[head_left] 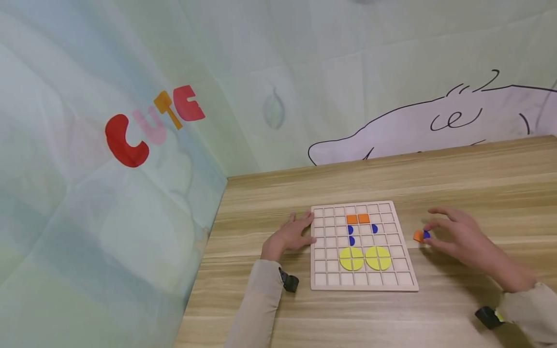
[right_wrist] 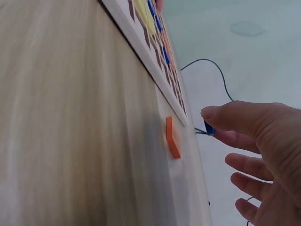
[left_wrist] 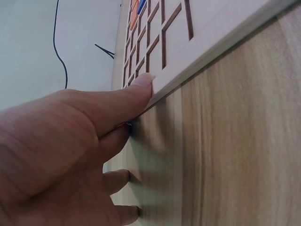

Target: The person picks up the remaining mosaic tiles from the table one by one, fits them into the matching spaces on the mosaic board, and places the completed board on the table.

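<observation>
A pale wooden grid board [head_left: 324,266] lies on the table. Set in its cells are orange squares [head_left: 358,219], small blue half-round pieces [head_left: 374,228] and yellow quarter pieces that make two discs [head_left: 377,258]. At the board's left edge rests my left hand [head_left: 290,234], its thumb [left_wrist: 141,84] touching the rim and its fingers spread on the table. To the right of the board, my right hand [head_left: 461,237] pinches a blue half-round piece [right_wrist: 208,128] between thumb and forefinger. Beside it on the table lies an orange piece [right_wrist: 172,137].
The wooden table [head_left: 270,191] meets a fabric wall [head_left: 278,87] at the back, printed with a line drawing. Another wall [head_left: 109,217] on the left bears the coloured letters CUTE. Each wrist carries a small black camera [head_left: 289,280].
</observation>
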The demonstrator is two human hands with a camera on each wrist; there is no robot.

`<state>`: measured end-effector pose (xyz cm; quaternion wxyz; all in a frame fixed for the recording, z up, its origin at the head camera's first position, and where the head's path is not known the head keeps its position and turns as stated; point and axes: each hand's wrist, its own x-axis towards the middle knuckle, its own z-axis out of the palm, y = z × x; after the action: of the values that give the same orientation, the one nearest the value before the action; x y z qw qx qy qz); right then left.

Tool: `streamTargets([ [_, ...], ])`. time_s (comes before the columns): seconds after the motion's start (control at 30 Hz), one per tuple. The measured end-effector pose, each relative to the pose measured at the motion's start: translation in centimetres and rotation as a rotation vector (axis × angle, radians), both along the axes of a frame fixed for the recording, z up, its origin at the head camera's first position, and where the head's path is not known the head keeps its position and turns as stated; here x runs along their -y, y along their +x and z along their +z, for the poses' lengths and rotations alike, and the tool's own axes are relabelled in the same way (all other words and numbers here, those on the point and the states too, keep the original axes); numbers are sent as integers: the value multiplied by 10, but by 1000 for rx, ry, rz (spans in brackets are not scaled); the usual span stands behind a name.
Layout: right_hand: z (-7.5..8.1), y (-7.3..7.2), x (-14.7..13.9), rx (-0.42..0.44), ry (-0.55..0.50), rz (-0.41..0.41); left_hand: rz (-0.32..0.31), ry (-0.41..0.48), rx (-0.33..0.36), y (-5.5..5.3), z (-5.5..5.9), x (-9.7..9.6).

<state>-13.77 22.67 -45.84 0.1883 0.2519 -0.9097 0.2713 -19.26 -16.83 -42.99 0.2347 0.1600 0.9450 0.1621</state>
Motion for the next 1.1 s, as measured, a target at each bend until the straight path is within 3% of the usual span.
streamTargets([
  [0.13,2,-5,12,-39,-24,31,6,0,1,0,0,-1],
  [0.57,3,-12,51,83,32,72,27,-4,0,2,-1,-1],
  [0.87,-4,-16,72,242,99,91,21,7,-2,1,-2,0],
  [1.1,-4,-19,77,245,115,94,14,12,2,1,0,0],
])
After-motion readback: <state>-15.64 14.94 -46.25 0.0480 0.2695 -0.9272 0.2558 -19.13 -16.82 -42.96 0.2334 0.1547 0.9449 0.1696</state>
